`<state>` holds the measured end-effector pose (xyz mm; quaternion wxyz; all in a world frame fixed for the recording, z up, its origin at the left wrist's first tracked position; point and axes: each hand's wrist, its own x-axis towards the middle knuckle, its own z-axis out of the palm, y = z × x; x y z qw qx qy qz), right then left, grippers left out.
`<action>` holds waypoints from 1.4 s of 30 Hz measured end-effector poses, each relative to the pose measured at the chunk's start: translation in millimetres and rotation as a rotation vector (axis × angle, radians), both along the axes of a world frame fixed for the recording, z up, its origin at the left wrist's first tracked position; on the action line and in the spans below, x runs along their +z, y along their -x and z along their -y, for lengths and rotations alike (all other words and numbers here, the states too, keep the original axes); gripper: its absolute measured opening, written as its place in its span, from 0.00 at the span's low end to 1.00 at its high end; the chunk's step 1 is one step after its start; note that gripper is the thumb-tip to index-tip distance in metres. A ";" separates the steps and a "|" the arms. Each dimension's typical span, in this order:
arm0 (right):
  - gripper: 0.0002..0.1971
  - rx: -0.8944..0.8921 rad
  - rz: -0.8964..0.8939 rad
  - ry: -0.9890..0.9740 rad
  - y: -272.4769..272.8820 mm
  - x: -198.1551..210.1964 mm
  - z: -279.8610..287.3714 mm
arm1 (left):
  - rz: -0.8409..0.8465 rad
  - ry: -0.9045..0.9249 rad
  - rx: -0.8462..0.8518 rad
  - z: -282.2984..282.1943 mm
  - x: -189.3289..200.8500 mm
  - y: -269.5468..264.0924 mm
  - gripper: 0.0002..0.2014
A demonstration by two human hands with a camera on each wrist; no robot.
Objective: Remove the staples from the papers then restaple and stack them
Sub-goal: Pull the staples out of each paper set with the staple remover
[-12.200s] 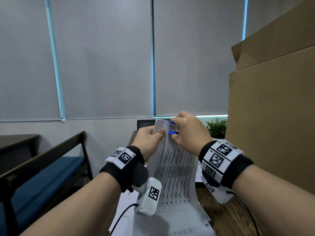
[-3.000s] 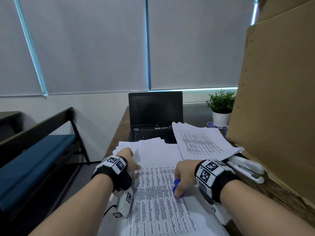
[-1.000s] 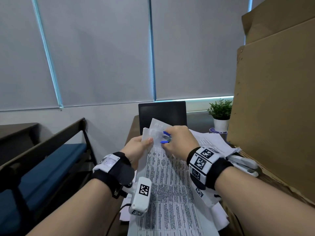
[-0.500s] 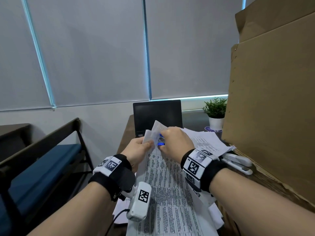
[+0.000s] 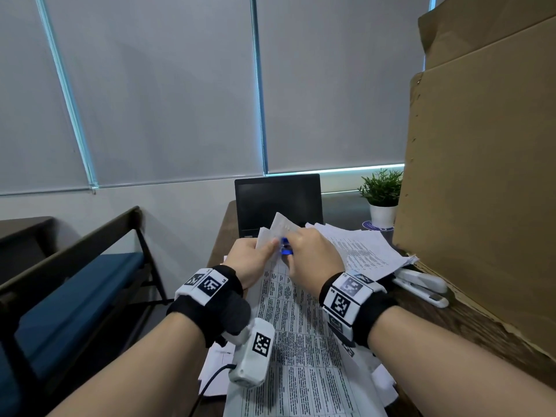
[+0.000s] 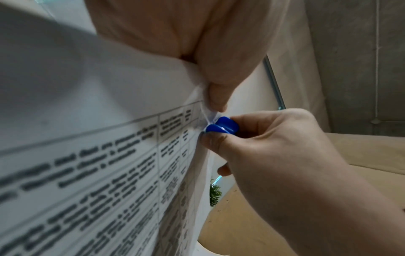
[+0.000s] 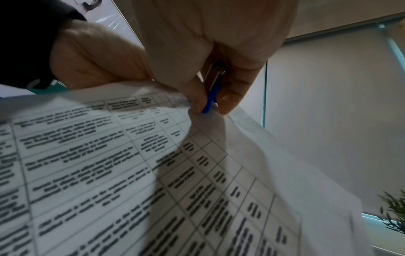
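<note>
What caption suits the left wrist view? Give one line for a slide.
Right hand squeezes a blue staple remover at the corner of printed papers pinched by the left hand.

I see my left hand [image 6: 197, 52] pinching the printed papers [image 6: 98, 155] just above the blue staple remover [image 6: 223, 126], which my right hand [image 6: 274, 155] grips.

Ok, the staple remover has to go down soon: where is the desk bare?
Bare desk shows at the near right, between the white stapler, the cardboard box and the printed sheets. A smaller dark patch lies between the laptop and the potted plant. The middle is crowded: the printed sheets and the loose paper pile cover it.
</note>
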<state>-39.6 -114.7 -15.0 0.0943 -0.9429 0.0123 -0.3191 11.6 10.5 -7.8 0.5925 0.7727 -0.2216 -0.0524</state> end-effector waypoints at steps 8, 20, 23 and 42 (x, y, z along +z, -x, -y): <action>0.11 -0.028 0.060 -0.376 -8.0 -12.3 -3.1 | 0.035 -0.036 0.056 6.6 -0.6 -5.4 0.18; 0.12 0.025 0.120 -0.483 -9.2 -22.1 -0.6 | -0.078 -0.003 0.030 2.0 -2.9 -1.4 0.13; 0.14 0.028 0.105 -0.414 -9.6 -22.6 0.9 | -0.086 0.016 0.029 3.2 -5.1 -2.5 0.12; 0.11 0.073 0.064 -0.300 -10.7 -28.0 6.8 | -0.143 0.009 0.021 2.2 -9.3 -4.7 0.10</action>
